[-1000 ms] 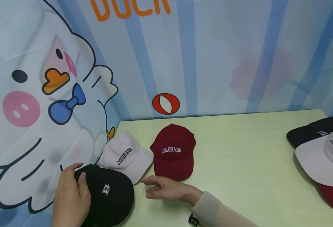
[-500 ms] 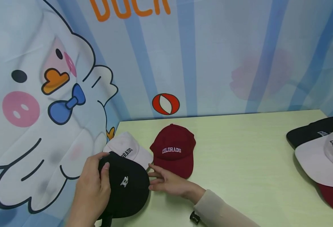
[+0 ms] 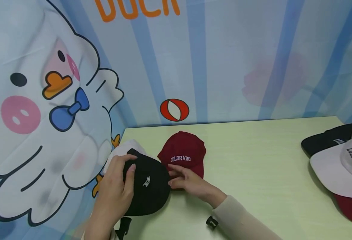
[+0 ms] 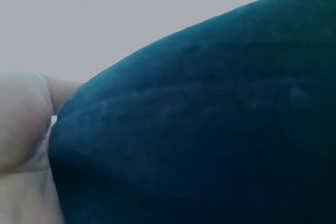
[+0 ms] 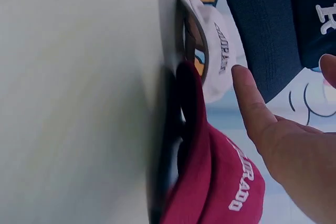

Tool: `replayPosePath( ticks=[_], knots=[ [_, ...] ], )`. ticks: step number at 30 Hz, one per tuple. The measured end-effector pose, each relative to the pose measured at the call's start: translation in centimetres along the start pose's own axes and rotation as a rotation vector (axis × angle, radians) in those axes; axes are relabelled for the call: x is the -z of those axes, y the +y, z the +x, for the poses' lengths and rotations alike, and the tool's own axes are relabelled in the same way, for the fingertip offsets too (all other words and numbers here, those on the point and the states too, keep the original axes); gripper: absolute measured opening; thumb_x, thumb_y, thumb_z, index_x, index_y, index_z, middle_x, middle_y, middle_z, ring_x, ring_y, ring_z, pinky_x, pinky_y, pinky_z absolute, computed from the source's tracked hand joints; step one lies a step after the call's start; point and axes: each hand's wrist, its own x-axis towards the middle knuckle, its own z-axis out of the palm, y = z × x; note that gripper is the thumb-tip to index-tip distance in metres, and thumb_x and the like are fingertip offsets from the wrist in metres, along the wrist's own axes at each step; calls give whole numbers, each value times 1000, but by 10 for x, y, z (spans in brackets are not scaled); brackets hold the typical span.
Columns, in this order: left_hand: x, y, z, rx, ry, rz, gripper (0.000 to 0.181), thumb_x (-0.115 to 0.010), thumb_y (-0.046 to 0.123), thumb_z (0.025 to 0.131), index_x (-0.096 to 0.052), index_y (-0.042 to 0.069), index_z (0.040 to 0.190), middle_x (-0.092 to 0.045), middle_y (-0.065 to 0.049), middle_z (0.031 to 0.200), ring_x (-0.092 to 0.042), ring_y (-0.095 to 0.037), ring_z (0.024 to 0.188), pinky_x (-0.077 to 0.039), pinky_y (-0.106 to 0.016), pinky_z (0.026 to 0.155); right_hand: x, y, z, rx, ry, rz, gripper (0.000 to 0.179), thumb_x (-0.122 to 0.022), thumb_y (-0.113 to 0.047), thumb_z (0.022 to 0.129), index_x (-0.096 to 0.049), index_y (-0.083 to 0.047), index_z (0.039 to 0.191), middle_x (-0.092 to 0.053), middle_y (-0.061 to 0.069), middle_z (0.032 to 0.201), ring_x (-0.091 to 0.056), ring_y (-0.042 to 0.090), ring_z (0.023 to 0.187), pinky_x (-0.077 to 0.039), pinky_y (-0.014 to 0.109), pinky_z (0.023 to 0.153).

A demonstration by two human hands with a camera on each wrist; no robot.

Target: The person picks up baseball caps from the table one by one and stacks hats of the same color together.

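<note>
My left hand (image 3: 115, 188) grips a black baseball cap (image 3: 148, 193) by its left edge, thumb on the front and fingers behind. A small white letter emblem is on the cap's front. In the left wrist view the dark cap (image 4: 199, 129) fills most of the picture. My right hand (image 3: 194, 186) is at the cap's right edge, fingers extended and spread apart. One finger (image 5: 252, 98) reaches the black brim in the right wrist view. Behind the black cap, a white cap (image 3: 126, 146) is mostly hidden. A dark red COLORADO cap (image 3: 183, 146) sits behind my right hand.
At the right end of the pale table (image 3: 254, 160), a white COLORADO cap (image 3: 326, 170) overlaps a black cap (image 3: 323, 140) and a dark red one (image 3: 351, 206). A printed duck cloth (image 3: 224, 66) hangs behind and to the left.
My left hand has carried the black cap rightward and up, now covering most of the white cap. My right hand has shifted slightly right and up, now overlapping the red cap's brim.
</note>
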Motion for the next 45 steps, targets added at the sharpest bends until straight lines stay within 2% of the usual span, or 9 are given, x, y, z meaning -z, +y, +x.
replayPosePath(
  ticks=[7, 11, 15, 21, 27, 32, 41, 45],
  knots=[
    [-6, 2, 11, -55, -51, -97, 30, -59, 8, 102, -59, 13, 131, -60, -2, 120, -58, -13, 106, -52, -39, 88, 17, -1, -7, -17, 34, 24, 68, -63, -19, 102, -33, -10, 162, -49, 20, 148, -64, 22, 121, -53, 32, 106],
    [-11, 4, 18, -134, -81, -146, 32, -58, 4, 101, -58, 12, 132, -62, -4, 123, -56, -12, 109, -50, -36, 94, 26, -1, -10, -14, 42, 39, 67, -63, -16, 101, -34, -10, 161, -52, 20, 143, -64, 20, 119, -54, 31, 103],
    [-18, 7, 27, -201, -91, -170, 30, -57, 4, 103, -58, 10, 132, -63, -5, 123, -56, -15, 113, -50, -39, 98, 35, -1, -14, -13, 60, 33, 66, -61, -14, 101, -33, -8, 160, -51, 22, 141, -64, 22, 120, -55, 33, 103],
    [-31, 16, 41, -230, -122, -204, 29, -57, 6, 104, -58, 11, 132, -63, -4, 127, -57, -17, 118, -50, -43, 102, 51, 0, -21, -23, 127, -25, 64, -64, -16, 102, -36, -10, 159, -51, 21, 139, -62, 23, 120, -55, 34, 102],
    [-48, 29, 58, -303, -124, -214, 27, -57, 6, 103, -59, 11, 130, -64, -3, 124, -59, -20, 112, -51, -40, 100, 68, 1, -30, -11, 186, -26, 68, -65, -13, 101, -32, -8, 160, -51, 23, 131, -67, 23, 110, -58, 40, 100],
    [-61, 39, 69, -364, -128, -216, 25, -57, 5, 103, -59, 10, 127, -65, -3, 121, -58, -20, 106, -51, -38, 96, 82, -2, -41, -29, 223, -67, 71, -65, -14, 100, -30, -10, 161, -51, 24, 132, -69, 25, 109, -57, 44, 102],
    [-79, 51, 82, -441, -124, -225, 23, -54, 3, 103, -60, 9, 125, -64, -4, 113, -56, -22, 94, -48, -39, 87, 104, -7, -64, -55, 266, -142, 71, -67, -18, 101, -30, -8, 161, -54, 20, 123, -70, 29, 103, -59, 39, 97],
    [-86, 56, 86, -460, -134, -245, 23, -51, 4, 105, -60, 9, 125, -65, -4, 115, -58, -22, 98, -48, -39, 90, 111, -7, -74, -58, 282, -172, 65, -65, -20, 102, -34, -5, 158, -54, 19, 121, -70, 30, 104, -59, 39, 97]
  ],
)
